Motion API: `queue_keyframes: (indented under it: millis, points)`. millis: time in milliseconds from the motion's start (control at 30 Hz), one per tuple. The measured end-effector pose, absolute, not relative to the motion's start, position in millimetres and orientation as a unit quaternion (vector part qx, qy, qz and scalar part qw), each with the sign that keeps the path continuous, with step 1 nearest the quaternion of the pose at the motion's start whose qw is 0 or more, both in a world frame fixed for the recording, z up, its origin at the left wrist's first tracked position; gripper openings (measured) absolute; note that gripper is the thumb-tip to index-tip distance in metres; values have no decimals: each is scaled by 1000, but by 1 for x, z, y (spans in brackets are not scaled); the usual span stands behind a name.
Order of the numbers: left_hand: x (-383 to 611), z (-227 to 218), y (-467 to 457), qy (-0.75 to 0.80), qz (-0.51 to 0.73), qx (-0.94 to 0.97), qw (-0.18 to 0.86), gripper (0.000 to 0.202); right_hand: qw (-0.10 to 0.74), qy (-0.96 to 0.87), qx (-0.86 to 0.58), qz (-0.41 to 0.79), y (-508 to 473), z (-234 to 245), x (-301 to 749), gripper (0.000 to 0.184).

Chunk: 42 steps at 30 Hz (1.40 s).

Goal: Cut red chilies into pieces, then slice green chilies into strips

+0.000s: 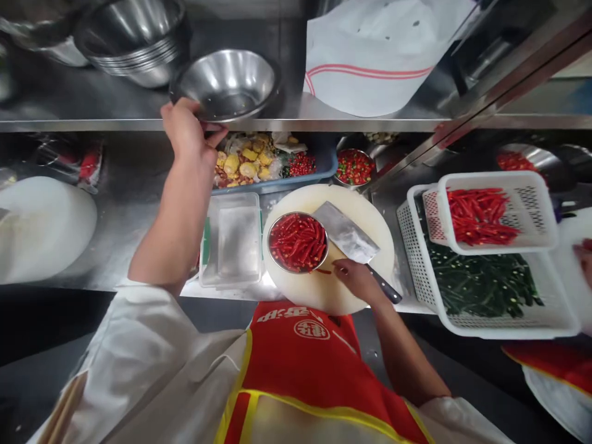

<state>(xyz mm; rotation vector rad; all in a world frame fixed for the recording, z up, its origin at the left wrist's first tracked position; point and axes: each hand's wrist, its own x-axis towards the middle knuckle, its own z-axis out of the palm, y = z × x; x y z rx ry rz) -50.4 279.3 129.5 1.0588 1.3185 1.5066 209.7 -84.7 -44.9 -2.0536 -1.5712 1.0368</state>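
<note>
While the left hand (pixel 185 126) is reaching toward the upper left of the frame, its fingers are clamping on the left rim of a stainless-steel bowl (pixel 231 83) at the front edge of the shelf (pixel 291 102); whether that bowl is resting there or being lifted, I cannot tell. Right of the frame's centre, the right hand (pixel 355 277) is hovering low over the round cutting board (pixel 333 299), its fingers curling beside a red chili piece (pixel 325 272); whether they are gripping anything, I cannot tell. A metal bowl of red chilies (pixel 298 242) is sitting on the board near the centre, and a cleaver (pixel 349 233) is lying to its right, its black handle pointing to the lower right. A clear plastic container (pixel 238 240) is standing on the counter (pixel 124 209) left of centre
</note>
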Motion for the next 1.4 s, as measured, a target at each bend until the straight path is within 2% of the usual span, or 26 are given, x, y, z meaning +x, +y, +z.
queue_keyframes:
  millis: [100,200,267,300,367,500,567,767,967,1133,1233,1400]
  points:
    - [-30,139,276,526,564,385,506,20,120,-584,-745,299,-99,-68,178,29]
    - [-14,127,240,515,598,407,459,29,106,-586,-760,262,-100,-74,168,24]
    - [-12,104,199,458,619,512,381,31,121,-592,-748,274,-102,-69,177,20]
    - [-14,90,176,420,585,602,345,34,137,-594,-739,287,-104,-63,183,19]
    - [-22,59,130,355,411,773,328,40,179,-595,-718,313,-108,-44,197,17]
    - [-44,5,63,343,243,857,297,69,302,-609,-670,299,-108,7,201,19]
    - [-51,-11,46,344,201,872,284,79,323,-641,-626,305,-98,24,188,20]
    - [-56,-24,33,362,256,848,289,64,297,-713,-570,281,-66,24,155,15]
    - [-51,-24,33,393,296,808,325,62,380,-676,-578,255,-68,29,159,11]
    - [-49,-24,36,425,325,769,349,48,362,-703,-559,250,-74,9,153,16]
    - [-47,-20,38,422,310,785,330,52,324,-731,-553,235,-76,-6,149,21]
    - [-38,-12,38,342,230,881,231,69,270,-715,-607,217,-83,-11,146,27]
